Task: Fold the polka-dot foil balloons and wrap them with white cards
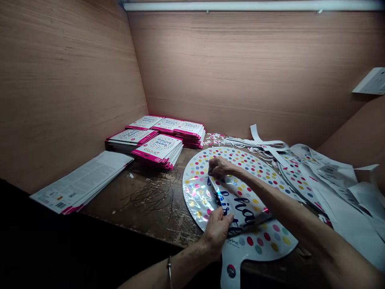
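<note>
Left hand (215,230): fingers pinching the foil balloon (245,208) at its crease.
Right hand (221,167): fingers clenching its upper fold, fingertips hiding.
Foil balloon: lying on the bench (177,224), round, glossy, dotted; creases obscuring lettering, frame cutting its tail.
Bench: showing scuffed wood, card packets (158,148) stacking behind.

Two hands are appearing here: one left hand (217,228) and one right hand (221,167). One bracelet (169,269) is showing. One dotted foil balloon (249,208) is lying uppermost; whether others are hiding under it, I cannot tell. Five stacks of pink-edged printed packets (159,147) are standing: three in the back row and two nearer. One pile of printed cards (86,180) is lying beside these. One white tube (255,6) is running above. The paper strips (255,133) and dark threads (153,196) are tangling too much for counting.
</note>
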`<state>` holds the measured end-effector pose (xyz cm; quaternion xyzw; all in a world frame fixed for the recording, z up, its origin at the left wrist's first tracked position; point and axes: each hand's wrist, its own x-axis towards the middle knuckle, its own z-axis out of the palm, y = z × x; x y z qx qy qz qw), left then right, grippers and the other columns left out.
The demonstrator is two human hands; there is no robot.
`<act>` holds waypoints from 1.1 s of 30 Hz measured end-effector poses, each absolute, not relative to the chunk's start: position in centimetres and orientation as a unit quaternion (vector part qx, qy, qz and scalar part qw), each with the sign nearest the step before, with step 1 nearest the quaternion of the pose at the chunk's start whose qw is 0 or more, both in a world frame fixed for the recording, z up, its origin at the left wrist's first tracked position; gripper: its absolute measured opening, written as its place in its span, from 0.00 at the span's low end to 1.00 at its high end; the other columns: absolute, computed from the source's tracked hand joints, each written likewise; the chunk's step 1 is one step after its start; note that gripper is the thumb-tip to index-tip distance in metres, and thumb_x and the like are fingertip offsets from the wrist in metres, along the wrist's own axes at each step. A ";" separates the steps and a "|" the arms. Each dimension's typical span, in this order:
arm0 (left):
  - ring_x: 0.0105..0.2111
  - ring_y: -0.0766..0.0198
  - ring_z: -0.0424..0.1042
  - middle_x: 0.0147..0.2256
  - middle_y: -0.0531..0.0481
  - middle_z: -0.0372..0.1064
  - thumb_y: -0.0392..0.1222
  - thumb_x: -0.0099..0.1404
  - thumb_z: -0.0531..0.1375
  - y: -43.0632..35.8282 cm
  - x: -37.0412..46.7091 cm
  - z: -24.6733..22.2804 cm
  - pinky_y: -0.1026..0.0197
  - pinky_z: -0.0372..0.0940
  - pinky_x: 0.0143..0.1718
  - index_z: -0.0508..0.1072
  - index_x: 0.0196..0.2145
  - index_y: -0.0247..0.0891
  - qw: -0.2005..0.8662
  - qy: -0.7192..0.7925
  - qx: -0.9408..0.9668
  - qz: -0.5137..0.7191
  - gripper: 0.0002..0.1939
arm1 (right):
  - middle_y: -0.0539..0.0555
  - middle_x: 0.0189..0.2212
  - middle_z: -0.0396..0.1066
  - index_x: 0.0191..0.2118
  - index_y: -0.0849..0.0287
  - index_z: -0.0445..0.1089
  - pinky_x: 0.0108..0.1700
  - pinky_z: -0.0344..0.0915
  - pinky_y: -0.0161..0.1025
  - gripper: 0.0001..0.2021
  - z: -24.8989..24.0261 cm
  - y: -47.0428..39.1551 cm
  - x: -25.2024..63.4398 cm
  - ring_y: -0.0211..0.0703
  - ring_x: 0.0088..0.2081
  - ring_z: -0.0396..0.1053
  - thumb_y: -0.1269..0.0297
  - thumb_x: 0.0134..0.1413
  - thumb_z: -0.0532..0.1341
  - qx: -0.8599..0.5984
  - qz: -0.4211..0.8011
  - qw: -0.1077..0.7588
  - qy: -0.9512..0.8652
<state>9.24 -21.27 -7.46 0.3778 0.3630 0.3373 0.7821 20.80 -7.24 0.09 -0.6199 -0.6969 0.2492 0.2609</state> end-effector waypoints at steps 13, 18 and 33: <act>0.31 0.63 0.72 0.31 0.45 0.72 0.39 0.64 0.54 -8.4 3.0 0.8 0.65 0.65 0.35 0.73 0.36 0.34 0.217 0.036 0.952 0.214 0.09 | 0.57 0.33 0.69 0.45 0.63 0.64 0.42 0.65 0.46 0.13 3.9 -26.8 27.3 0.47 0.39 0.66 0.77 0.54 0.52 -0.347 -0.201 0.300 -0.866; 0.33 0.63 0.74 0.31 0.47 0.74 0.39 0.65 0.54 -12.0 2.1 1.1 0.64 0.67 0.37 0.74 0.33 0.36 0.243 0.147 0.875 0.392 0.10 | 0.58 0.26 0.67 0.36 0.69 0.69 0.40 0.64 0.47 0.12 -4.7 -29.5 24.5 0.44 0.31 0.65 0.77 0.56 0.48 -0.323 -0.153 0.277 -0.892; 0.62 0.45 0.37 0.63 0.44 0.40 0.64 0.61 0.47 -13.8 5.7 -6.5 0.38 0.30 0.58 0.47 0.62 0.46 0.091 0.196 0.976 -0.035 0.35 | 0.54 0.58 0.56 0.54 0.52 0.61 0.61 0.35 0.51 0.18 -1.0 -19.5 25.1 0.43 0.60 0.47 0.59 0.62 0.46 -0.392 0.100 0.124 -0.906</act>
